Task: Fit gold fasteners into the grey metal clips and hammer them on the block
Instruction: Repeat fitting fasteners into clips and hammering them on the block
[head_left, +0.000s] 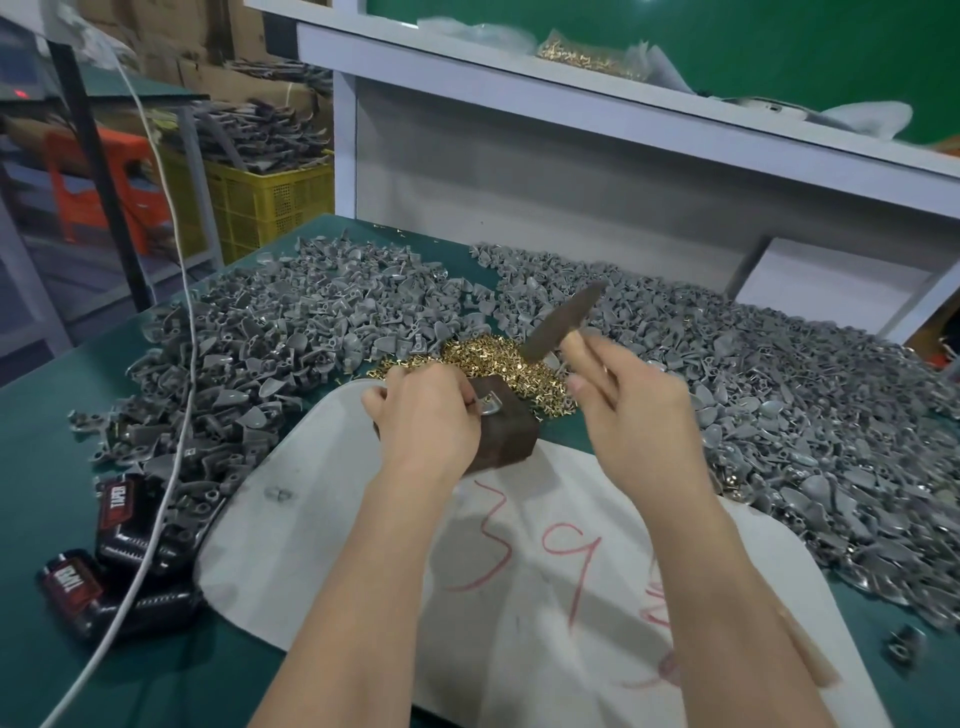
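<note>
Head view: I am holding my left hand (423, 410) over the near-left part of the dark block (506, 434), which is standing on a white sheet (322, 519) spread over the green table (47, 467). My fingers are curling round one grey clip (491, 406) and pinching it against the top of the block. I cannot tell whether a fastener is sitting in it.

My right hand (631, 415) is hanging in the air to the right of the block, apart from it, and is gripping the pale wooden handle of a hammer (563, 322). The hammer's dark head is showing blurred, slanting above the far-right edge of the gold fasteners (488, 358). These are lying in a loose pile just beyond the block, reaching its far and right sides.

More clips are lying in two wide heaps. The left heap (280, 332) is spreading from the far edge of the table down to the near left. The right heap (800, 395) is running along the right side and touching the sheet. A strip of bare green is showing between them at the far end.

Red handwritten numerals are showing on the sheet between my forearms. A white cable (179, 374) is crossing the left heap and running to the near-left corner, over two black and red battery packs (122, 514). Far off, a white shelf (467, 67) is carrying a clear bag of gold pieces (587, 54), and a yellow crate (270, 202) is standing at the far left.
</note>
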